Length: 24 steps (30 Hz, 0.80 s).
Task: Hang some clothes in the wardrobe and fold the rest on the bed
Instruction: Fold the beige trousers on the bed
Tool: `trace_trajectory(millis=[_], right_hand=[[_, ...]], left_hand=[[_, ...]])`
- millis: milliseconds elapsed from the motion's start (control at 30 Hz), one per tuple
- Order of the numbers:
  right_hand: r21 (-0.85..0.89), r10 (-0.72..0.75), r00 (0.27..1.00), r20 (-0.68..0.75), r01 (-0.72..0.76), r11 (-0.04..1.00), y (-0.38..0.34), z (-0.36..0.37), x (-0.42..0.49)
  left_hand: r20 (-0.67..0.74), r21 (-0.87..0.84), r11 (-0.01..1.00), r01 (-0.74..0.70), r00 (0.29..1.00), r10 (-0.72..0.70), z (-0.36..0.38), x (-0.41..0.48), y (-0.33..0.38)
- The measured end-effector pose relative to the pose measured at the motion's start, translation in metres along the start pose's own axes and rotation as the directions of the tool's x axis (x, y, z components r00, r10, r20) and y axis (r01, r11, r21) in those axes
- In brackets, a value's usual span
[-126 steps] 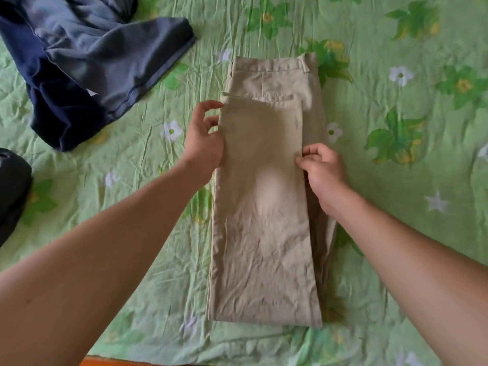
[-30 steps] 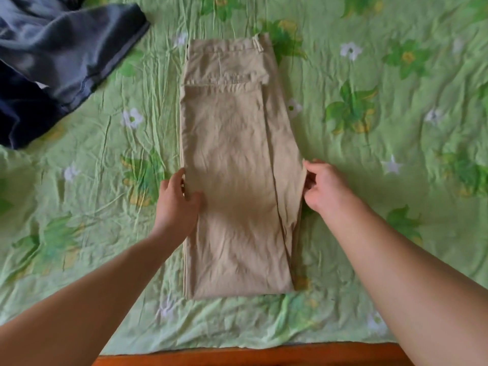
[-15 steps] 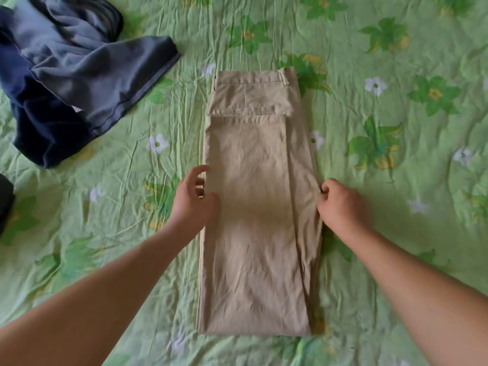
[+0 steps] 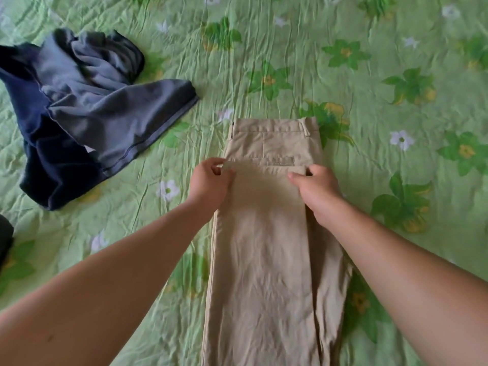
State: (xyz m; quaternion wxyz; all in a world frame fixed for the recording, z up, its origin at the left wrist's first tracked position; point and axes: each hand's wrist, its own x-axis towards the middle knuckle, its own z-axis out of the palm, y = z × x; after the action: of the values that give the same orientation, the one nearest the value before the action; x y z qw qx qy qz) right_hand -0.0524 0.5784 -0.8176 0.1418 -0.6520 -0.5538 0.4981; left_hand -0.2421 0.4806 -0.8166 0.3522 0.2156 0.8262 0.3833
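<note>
Beige trousers point(image 4: 266, 260) lie folded lengthwise on the green flowered bedsheet point(image 4: 383, 180), waistband at the far end. The leg ends are doubled back up over the seat, their hem lying just below the back pocket. My left hand point(image 4: 211, 180) pinches the left corner of that hem. My right hand point(image 4: 317, 188) pinches the right corner. Both forearms reach in from the bottom of the view.
A crumpled heap of grey and navy clothes point(image 4: 79, 109) lies on the sheet to the far left. A dark object point(image 4: 5, 241) shows at the left edge. The sheet to the right of the trousers carries only its printed flowers.
Both hands have slid from the trousers' middle sides up to the folded hem near the pocket and now pinch its corners. The camera has tilted, showing more of the far bed.
</note>
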Motion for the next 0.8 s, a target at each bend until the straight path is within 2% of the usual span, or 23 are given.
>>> trace_trajectory(millis=[167, 267, 367, 433, 467, 500, 533, 567, 600, 633, 700, 800], right_hand=[[-0.078, -0.153, 0.984, -0.089, 0.146, 0.986, -0.013, -0.014, 0.034], [-0.214, -0.249, 0.964, -0.096, 0.224, 0.951, -0.027, -0.012, 0.062], [-0.419, -0.336, 0.941, -0.046, 0.287, 0.861, -0.037, -0.005, 0.082], [-0.585, -0.441, 0.896, -0.041, 0.336, 0.738, -0.036, -0.002, 0.083], [-0.684, -0.536, 0.843, -0.039, 0.369, 0.63, -0.03, 0.002, 0.08], [-0.758, -0.623, 0.782, -0.018, 0.396, 0.519, -0.024, 0.006, 0.075], [-0.791, -0.685, 0.728, 0.017, 0.428, 0.436, -0.016, 0.01, 0.071], [-0.8, -0.7, 0.71, 0.073, 0.461, 0.384, -0.008, 0.014, 0.069], [-0.796, -0.677, 0.726, 0.126, 0.481, 0.367, 0.0, 0.017, 0.069], [-0.792, -0.627, 0.763, 0.157, 0.477, 0.382, 0.008, 0.02, 0.072], [-0.794, -0.54, 0.826, 0.16, 0.433, 0.427, 0.022, 0.024, 0.084], [-0.813, -0.534, 0.831, 0.157, 0.416, 0.409, 0.032, 0.031, 0.093]], left_hand=[[0.006, -0.049, 0.997, -0.063, 0.998, 0.063, 0.001, 0.036, 0.018], [-0.01, 0.052, 0.993, -0.11, 0.994, 0.111, 0.004, 0.062, 0.036], [-0.006, 0.198, 0.976, -0.094, 0.995, 0.097, 0.009, 0.078, 0.047], [-0.004, 0.324, 0.939, -0.119, 0.992, 0.127, 0.013, 0.081, 0.05], [-0.001, 0.413, 0.893, -0.18, 0.98, 0.198, 0.016, 0.08, 0.048], [0.024, 0.528, 0.801, -0.283, 0.947, 0.319, 0.019, 0.078, 0.045], [0.09, 0.64, 0.659, -0.395, 0.891, 0.446, 0.023, 0.074, 0.04], [0.198, 0.713, 0.507, -0.484, 0.833, 0.516, 0.028, 0.072, 0.035], [0.315, 0.743, 0.384, -0.549, 0.792, 0.523, 0.033, 0.07, 0.028], [0.4, 0.754, 0.307, -0.58, 0.777, 0.485, 0.037, 0.071, 0.02], [0.454, 0.766, 0.273, -0.582, 0.79, 0.412, 0.044, 0.076, 0.004], [0.443, 0.779, 0.257, -0.572, 0.792, 0.421, 0.048, 0.086, -0.006]])
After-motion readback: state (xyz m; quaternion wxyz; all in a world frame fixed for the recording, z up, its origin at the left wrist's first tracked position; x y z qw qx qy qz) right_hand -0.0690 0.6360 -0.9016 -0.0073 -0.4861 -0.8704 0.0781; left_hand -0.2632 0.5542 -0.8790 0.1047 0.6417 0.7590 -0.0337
